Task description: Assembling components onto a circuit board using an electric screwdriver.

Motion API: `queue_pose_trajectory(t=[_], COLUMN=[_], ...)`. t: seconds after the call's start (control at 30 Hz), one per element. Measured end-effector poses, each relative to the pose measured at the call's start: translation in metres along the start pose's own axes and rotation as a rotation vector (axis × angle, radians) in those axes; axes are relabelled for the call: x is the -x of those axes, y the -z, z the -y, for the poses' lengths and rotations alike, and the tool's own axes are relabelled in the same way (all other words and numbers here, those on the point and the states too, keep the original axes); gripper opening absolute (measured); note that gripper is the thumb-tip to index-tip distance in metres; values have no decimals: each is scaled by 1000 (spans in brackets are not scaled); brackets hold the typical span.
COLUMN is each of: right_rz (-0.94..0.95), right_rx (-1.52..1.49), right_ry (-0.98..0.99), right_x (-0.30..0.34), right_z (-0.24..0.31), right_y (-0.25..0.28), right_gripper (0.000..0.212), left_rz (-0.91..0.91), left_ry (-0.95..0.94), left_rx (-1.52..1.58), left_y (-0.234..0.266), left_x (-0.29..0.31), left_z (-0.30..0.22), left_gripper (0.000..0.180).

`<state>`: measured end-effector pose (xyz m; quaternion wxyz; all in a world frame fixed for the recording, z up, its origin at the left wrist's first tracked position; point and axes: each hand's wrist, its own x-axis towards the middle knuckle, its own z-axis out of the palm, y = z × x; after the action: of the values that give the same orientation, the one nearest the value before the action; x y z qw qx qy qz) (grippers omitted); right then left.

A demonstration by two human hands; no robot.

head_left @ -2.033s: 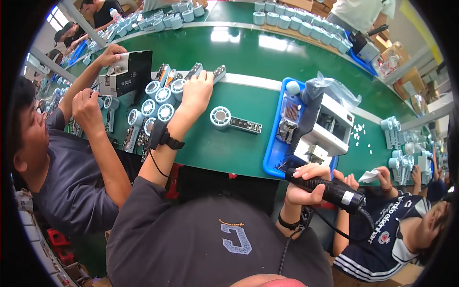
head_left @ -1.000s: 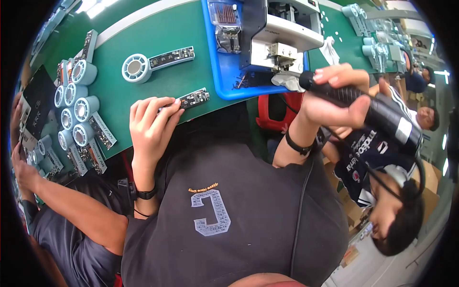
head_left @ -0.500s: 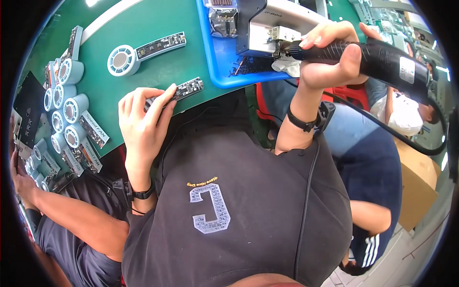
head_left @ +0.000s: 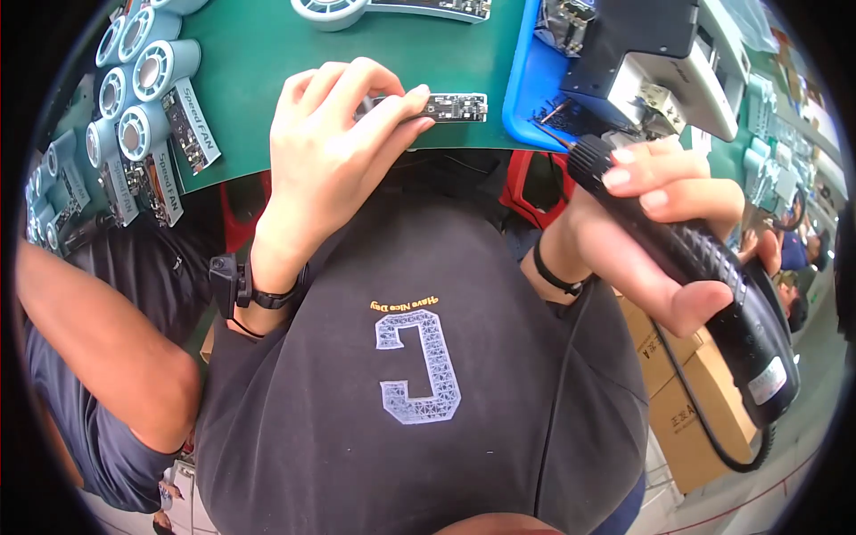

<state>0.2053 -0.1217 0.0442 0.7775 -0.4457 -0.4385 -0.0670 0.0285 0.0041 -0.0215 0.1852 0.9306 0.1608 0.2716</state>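
My left hand (head_left: 321,147) pinches a narrow circuit board (head_left: 456,108) between thumb and fingers at the green table's front edge. Its dark populated face shows; the end under my fingers is hidden. In my right hand (head_left: 615,245) is a black corded electric screwdriver (head_left: 762,334), with fingers wrapped round its grip. The bit points up and left, near the front rim of a blue tray (head_left: 515,116). I cannot make out whether a screw sits on the tip. Beyond the board lies a light-blue handheld fan (head_left: 332,11) with its circuit board exposed.
Several light-blue fans (head_left: 167,69) are grouped on the table's left. A black and light-grey boxy machine (head_left: 629,85) stands in the blue tray, beside dark scraps. Another person's arm (head_left: 107,334) is close on my left. Cardboard boxes (head_left: 695,410) stand at the right.
My right hand has drawn the screwdriver away from the machine, toward me, tilting its rear end down. My left hand still holds the board. The whole view has shifted.
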Motion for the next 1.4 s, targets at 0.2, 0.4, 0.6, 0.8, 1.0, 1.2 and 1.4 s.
queue_pose_trajectory(t=[0.2,0.4,0.6,0.8,1.0,1.2,1.4], right_rz=[44,35,140,187,173,248,37], right_rx=[42,145,266,206,69,43,218], right_ry=[-46,-123,-85,-92,-37,-87,-202], right_x=[13,18,21,25,31,27,12], right_z=[-20,-26,-31,-36,-42,-47,-23], right_y=[-16,-19,-24,-21,-16,-10,-8], right_gripper=[62,61,60,56,52,50,51], left_rz=[-13,-43,-46,-71,-76,-49,14], left_ry=[13,17,19,7,25,28,19], left_rx=[9,10,7,-10,-21,-30,-16], left_y=[-1,-2,-4,-6,-8,-6,3], left_x=[-1,0,0,3,3,-2,-9], left_z=[1,1,3,5,4,1,-4], left_gripper=[21,20,20,21,21,21,21])
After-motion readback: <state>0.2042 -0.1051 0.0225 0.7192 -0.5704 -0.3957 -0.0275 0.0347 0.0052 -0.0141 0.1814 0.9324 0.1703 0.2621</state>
